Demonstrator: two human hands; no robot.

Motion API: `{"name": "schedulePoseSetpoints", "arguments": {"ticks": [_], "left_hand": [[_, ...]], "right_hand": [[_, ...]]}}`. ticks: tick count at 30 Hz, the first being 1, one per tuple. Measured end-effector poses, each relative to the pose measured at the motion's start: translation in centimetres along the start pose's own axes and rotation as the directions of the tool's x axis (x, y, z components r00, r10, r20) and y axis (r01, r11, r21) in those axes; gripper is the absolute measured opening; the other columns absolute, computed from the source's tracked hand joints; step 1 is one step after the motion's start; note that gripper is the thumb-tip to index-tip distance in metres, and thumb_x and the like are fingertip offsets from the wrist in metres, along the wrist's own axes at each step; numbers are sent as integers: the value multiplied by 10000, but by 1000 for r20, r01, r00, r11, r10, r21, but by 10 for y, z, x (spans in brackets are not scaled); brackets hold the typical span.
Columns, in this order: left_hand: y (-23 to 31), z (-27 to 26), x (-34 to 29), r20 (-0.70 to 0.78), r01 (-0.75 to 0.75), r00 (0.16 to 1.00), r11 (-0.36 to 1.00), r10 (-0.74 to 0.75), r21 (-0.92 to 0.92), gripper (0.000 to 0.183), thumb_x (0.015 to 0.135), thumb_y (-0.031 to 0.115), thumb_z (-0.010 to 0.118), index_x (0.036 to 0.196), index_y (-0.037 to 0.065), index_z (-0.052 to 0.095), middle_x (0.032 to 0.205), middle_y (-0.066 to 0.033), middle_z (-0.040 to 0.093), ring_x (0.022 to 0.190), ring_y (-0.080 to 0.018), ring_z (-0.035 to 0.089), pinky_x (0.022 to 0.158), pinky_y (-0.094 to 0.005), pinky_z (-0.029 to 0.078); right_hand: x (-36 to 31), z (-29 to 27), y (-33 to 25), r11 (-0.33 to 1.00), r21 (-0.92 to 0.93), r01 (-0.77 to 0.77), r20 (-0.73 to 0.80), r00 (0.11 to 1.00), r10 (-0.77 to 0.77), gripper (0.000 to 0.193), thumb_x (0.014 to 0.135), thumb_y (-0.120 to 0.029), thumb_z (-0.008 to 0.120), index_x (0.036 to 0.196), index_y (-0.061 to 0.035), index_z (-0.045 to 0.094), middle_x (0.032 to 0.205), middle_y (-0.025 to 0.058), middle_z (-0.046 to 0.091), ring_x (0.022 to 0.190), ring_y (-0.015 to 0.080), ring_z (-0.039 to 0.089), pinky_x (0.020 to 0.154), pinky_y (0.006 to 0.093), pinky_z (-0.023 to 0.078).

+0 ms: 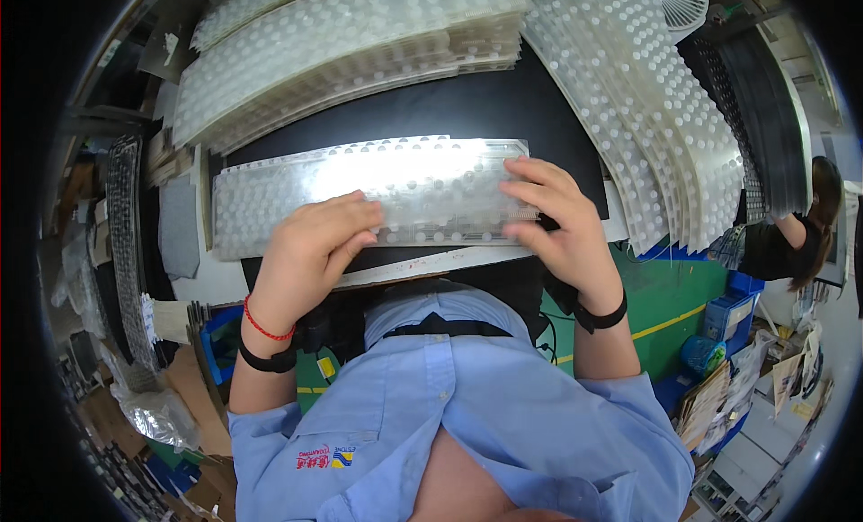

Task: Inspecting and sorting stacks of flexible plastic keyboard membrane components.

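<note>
A small stack of clear plastic sheets with rows of round dots, like keyboard membranes, lies lengthwise in front of me. Bright light glares off its middle. My left hand rests over its front part, fingers stretched out together across the sheets and the thumb close to the front edge. At the right end, my right hand has its fingers apart, their tips touching the sheets' end and the thumb near the front corner. Neither hand visibly grips anything. The left palm's underside is hidden.
Tall piles of similar dotted sheets stand at the back, with fanned piles on the right. A black mat covers the table. Black keyboard-like panels are stacked far right, near another person. A grey cloth lies left.
</note>
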State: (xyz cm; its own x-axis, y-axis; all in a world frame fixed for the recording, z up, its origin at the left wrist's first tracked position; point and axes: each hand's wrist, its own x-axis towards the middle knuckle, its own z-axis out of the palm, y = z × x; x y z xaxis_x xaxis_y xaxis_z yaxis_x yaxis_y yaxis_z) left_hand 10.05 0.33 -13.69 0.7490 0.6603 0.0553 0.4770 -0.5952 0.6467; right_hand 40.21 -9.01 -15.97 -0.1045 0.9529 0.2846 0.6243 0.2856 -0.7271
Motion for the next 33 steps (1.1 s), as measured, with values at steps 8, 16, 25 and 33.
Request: {"name": "schedulePoseSetpoints", "arguments": {"ticks": [8,16,25,33], "left_hand": [[8,-49,-11,-79,-27,995,938,58,346,348,696,49,760,1033,44,677,1031,-120,678,987,-314,619,866,-381,473],[47,-79,-5,-304,90,945,796,122,599,265,824,-41,630,1077,29,668,899,-92,620,904,-242,591,1009,-428,385],[-16,-30,28,-161,0,984,904,76,427,176,846,26,604,1016,28,646,777,-105,535,788,-282,543,849,-382,412],[-31,-22,27,-163,56,987,943,-2,328,163,857,19,585,1013,15,629,788,-106,543,788,-281,528,805,-361,401]], "right_hand": [[6,9,-1,980,195,-37,-263,961,89,168,808,10,660,962,-35,710,987,111,713,931,265,673,819,320,515],[-5,-2,-35,615,725,-310,-54,865,499,168,945,-98,600,1010,53,636,799,76,671,692,90,617,622,221,484],[4,8,-5,452,717,-531,111,726,678,280,980,-226,567,923,39,637,771,70,660,634,94,600,554,225,480],[3,14,5,477,709,-519,72,726,683,151,945,-95,579,987,46,608,719,46,643,613,77,594,556,220,475]]}}
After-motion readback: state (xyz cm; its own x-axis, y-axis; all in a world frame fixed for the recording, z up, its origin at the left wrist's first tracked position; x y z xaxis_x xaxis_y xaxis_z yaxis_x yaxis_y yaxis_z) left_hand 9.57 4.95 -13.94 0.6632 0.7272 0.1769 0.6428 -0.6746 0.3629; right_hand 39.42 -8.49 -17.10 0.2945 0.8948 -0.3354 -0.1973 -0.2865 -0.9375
